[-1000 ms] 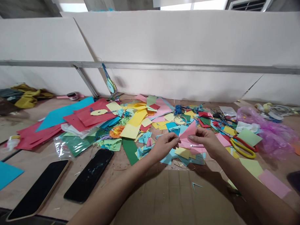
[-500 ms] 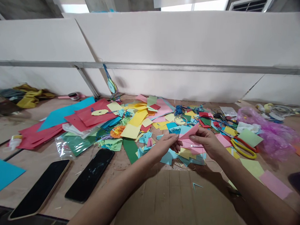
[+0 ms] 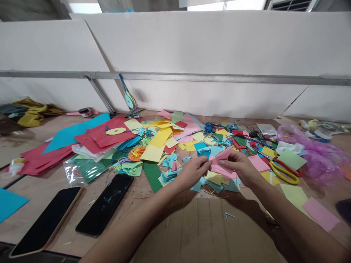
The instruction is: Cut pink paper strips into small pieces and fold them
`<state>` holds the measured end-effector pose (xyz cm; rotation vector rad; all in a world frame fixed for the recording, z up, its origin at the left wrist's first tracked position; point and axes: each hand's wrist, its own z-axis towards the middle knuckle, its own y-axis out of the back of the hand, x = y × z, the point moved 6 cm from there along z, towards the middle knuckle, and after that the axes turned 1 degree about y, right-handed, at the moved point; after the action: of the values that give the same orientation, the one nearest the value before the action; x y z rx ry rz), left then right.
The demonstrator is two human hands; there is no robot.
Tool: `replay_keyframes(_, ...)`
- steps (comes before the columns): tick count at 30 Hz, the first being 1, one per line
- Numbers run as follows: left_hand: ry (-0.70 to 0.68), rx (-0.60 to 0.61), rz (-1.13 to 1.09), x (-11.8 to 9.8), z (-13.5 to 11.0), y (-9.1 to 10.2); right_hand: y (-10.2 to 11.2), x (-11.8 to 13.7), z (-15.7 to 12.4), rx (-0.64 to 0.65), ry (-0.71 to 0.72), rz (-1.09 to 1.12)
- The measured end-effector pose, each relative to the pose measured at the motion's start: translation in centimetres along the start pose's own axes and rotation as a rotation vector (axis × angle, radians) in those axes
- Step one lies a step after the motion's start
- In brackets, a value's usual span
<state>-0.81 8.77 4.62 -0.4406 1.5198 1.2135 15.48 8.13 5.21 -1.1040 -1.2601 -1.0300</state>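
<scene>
Both my hands meet above a heap of coloured paper scraps. My left hand [image 3: 193, 171] pinches the near corner of a small pink paper piece [image 3: 220, 155]. My right hand [image 3: 240, 166] grips the same pink piece from the right, fingers curled around its folded edge. The paper is folded flatter, its point tilted up and to the right. Below the hands lie blue, yellow and pink paper squares [image 3: 217, 179]. A brown cardboard sheet [image 3: 206, 232] lies under my forearms.
Two dark phones [image 3: 105, 205] [image 3: 45, 223] lie face up at the near left. Red and blue paper sheets [image 3: 86, 134] spread at the left. Red-and-yellow scissors [image 3: 283, 170] and a pink plastic bag [image 3: 315, 155] sit at the right. A white partition wall stands behind the table.
The pink piece has been folded down and lowered a little. My hands have closed together and dropped slightly toward the pile.
</scene>
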Motion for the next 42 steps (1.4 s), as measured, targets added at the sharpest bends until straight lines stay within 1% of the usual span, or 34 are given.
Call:
replay_keyframes(3,-0.002,0.000,0.064,-0.4,-0.1,0.1,0.7,-0.4,0.3,-0.060,0.026,-0.016)
replay_keyframes(7,-0.022,-0.015,0.101,-0.9,-0.1,0.1,1.1,-0.4,0.5,-0.113,0.054,0.050)
replay_keyframes(11,-0.061,-0.078,0.181,-1.5,0.0,0.2,1.0,-0.5,0.5,-0.132,0.026,0.051)
replay_keyframes(14,-0.070,-0.103,0.222,-1.9,-0.1,0.3,1.0,-0.3,0.3,-0.118,0.032,0.035)
replay_keyframes(18,-0.051,-0.046,0.129,-1.8,-0.2,0.0,0.6,0.4,0.0,-0.039,0.045,-0.005)
replay_keyframes(21,-0.056,-0.043,0.079,-1.8,-0.2,0.0,0.2,0.7,-0.2,-0.006,0.054,-0.034)
replay_keyframes(25,-0.062,-0.056,0.106,-1.8,-0.2,-0.1,0.4,0.6,0.0,-0.035,0.075,-0.045)
replay_keyframes(28,-0.042,-0.055,0.092,-1.8,-0.1,0.0,0.8,0.4,0.2,-0.052,0.091,-0.049)
replay_keyframes(30,-0.013,-0.036,0.014,-1.5,-0.1,0.0,0.8,0.3,0.3,-0.041,0.084,-0.042)
replay_keyframes(34,0.080,0.082,-0.322,-0.7,-0.1,-0.6,0.8,0.4,0.2,-0.035,0.055,0.014)
replay_keyframes(36,0.138,0.139,-0.454,-0.3,-0.1,-1.1,0.8,0.5,0.2,-0.034,0.051,0.047)
replay_keyframes(39,0.204,0.193,-0.559,0.0,-0.3,-1.6,0.8,0.6,0.1,-0.021,0.056,0.062)
replay_keyframes(42,0.224,0.211,-0.600,0.0,-0.5,-1.8,0.9,0.6,0.1,-0.013,0.051,0.050)
